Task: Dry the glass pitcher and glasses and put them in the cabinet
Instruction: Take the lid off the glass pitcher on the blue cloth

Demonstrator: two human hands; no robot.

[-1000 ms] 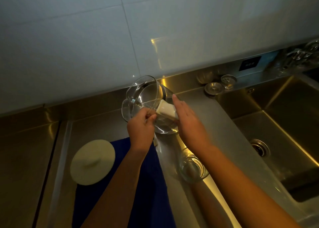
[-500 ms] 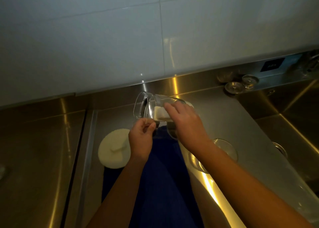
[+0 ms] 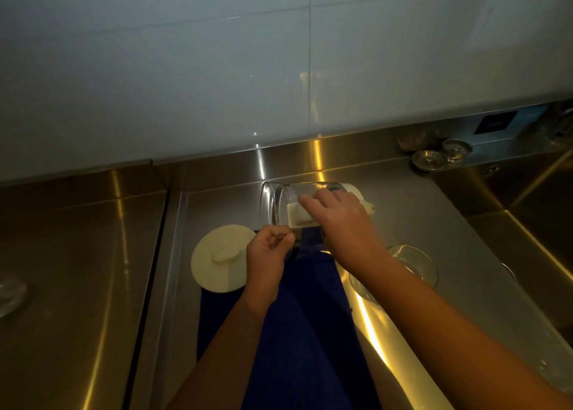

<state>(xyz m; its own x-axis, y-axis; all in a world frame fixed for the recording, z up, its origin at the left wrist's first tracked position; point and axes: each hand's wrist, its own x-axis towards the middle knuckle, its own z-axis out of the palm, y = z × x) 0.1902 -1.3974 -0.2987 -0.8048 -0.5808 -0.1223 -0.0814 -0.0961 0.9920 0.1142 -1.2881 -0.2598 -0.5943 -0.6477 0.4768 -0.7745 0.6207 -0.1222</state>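
Head view, the only one.

Hidden or unclear:
- Your right forearm covers the near left part of the drinking glass (image 3: 417, 263) lying on the steel counter (image 3: 434, 217).
- Your right hand (image 3: 344, 223) covers most of the pitcher's white handle (image 3: 296, 217). Only its end by the rim and a tip past your knuckles show.
- The sink (image 3: 545, 205) is cut off at the right edge.
- There is a faint round clear shape (image 3: 9, 290) at the far left edge. It may be glass, but it's too dim to call.
- The lighting is low and the pitcher's base end is blurred.

Hands:
- Right: fingers wrapped over the handle, gripping it.
- Left hand (image 3: 268, 254): fingers curled tight, thumb against forefinger, pinching the lower rim of the glass pitcher (image 3: 279, 205).

The pitcher is held off the counter on its side, mouth to your left, above the far end of the blue towel (image 3: 297, 316).

Counts:
- One pitcher.
- One drinking glass for certain.
- One white lid (image 3: 220, 259), knob up, just left of your left hand, with its near edge on the towel.
- One towel.
- Two round metal strainers (image 3: 429, 160) on the back ledge, side by side.
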